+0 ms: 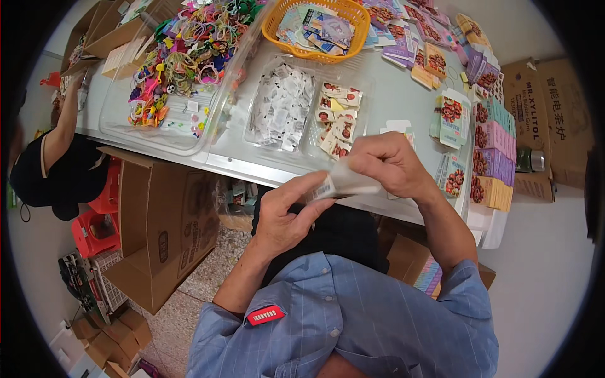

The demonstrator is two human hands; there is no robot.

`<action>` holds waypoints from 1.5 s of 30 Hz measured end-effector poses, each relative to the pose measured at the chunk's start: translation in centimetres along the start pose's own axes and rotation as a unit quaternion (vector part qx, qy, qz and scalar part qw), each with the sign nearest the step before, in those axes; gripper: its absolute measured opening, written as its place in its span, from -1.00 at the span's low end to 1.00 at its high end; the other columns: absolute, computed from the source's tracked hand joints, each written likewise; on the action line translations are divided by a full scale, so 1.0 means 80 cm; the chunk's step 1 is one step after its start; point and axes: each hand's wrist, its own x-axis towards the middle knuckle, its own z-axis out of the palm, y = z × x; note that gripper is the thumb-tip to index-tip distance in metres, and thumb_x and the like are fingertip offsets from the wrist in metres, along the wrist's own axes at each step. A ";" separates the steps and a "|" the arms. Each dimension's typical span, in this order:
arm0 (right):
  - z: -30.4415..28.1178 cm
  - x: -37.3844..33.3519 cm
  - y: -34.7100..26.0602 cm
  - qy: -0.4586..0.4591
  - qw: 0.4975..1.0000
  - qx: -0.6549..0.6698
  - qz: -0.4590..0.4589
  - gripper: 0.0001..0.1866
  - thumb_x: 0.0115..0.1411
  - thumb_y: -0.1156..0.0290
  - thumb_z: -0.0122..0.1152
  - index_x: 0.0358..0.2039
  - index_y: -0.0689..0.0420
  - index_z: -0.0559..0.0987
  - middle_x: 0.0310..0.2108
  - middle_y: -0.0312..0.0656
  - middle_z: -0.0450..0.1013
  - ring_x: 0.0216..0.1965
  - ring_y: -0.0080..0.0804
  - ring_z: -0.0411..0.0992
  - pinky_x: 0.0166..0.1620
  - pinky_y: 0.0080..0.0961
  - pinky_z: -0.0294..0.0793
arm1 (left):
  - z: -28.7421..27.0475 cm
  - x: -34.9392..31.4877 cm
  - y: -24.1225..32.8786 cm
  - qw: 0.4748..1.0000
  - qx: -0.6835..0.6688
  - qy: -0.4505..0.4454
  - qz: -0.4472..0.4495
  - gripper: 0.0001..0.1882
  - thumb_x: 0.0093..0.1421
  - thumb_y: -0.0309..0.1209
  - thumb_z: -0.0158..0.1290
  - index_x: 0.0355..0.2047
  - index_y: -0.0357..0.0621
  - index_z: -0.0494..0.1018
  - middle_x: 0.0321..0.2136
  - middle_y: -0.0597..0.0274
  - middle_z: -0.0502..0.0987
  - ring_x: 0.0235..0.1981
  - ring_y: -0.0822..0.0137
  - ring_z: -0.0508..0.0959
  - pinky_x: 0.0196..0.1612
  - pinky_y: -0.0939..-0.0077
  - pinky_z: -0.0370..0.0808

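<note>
In front of my chest, just off the table's near edge, my left hand (287, 214) grips a small pale carton (321, 191) with a barcode on its side. My right hand (394, 167) is curled closed at the carton's far end, its fingertips pressed together at a whitish, motion-blurred part. Whether that part is a flap or a separate piece is unclear. Beyond my hands stands a clear tray of small white packets (282, 104). Beside it, another clear tray holds flat printed packets (340, 116) with red pictures.
An orange basket (273, 45) of printed packets sits farther back. At left, a large clear bin (170, 143) holds colourful cords and trinkets. Small cartons (488, 151) are stacked at right, near open ones (450, 120). A cardboard box (170, 233) stands below; another person's arm (63, 120) shows at far left.
</note>
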 end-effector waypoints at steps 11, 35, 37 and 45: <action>-0.011 0.047 -0.021 -0.045 0.996 -0.064 0.034 -0.83 0.20 0.44 0.34 -0.23 0.20 0.61 -0.32 -0.27 0.52 -0.26 -0.55 0.45 -0.15 -0.61 0.43 | -0.018 0.047 0.018 0.968 0.181 -0.047 0.168 -0.41 0.00 -0.67 0.31 0.09 -0.33 0.45 -0.22 -0.04 0.63 -0.18 0.21 0.68 -0.12 0.40 0.61; -0.204 0.278 0.040 0.003 0.756 -0.648 -0.086 -0.60 0.33 0.28 0.10 0.08 0.24 0.47 -0.07 0.08 0.47 -0.02 -0.01 0.46 0.08 -0.21 0.44 | -0.009 0.022 -0.009 0.977 -0.159 0.118 -0.080 -0.49 0.20 -0.71 0.17 0.16 -0.38 0.35 0.01 0.01 0.52 0.01 0.30 0.56 -0.06 0.55 0.63; -0.193 0.274 0.048 0.034 0.760 -0.630 -0.159 -0.59 0.33 0.28 0.11 0.10 0.23 0.46 -0.07 0.08 0.47 -0.02 0.00 0.46 0.07 -0.21 0.44 | -0.009 0.020 -0.006 0.976 -0.162 0.116 -0.083 -0.50 0.20 -0.71 0.17 0.16 -0.38 0.35 0.01 0.01 0.53 0.02 0.30 0.56 -0.06 0.55 0.63; -0.200 0.291 0.049 0.002 0.796 -0.598 -0.096 -0.53 0.29 0.29 0.13 0.16 0.22 0.40 -0.15 0.13 0.50 -0.06 0.05 0.48 0.05 -0.19 0.45 | -0.011 0.007 -0.006 0.975 -0.166 0.132 -0.071 -0.51 0.20 -0.71 0.17 0.15 -0.40 0.35 -0.02 -0.01 0.55 0.00 0.31 0.57 -0.08 0.56 0.63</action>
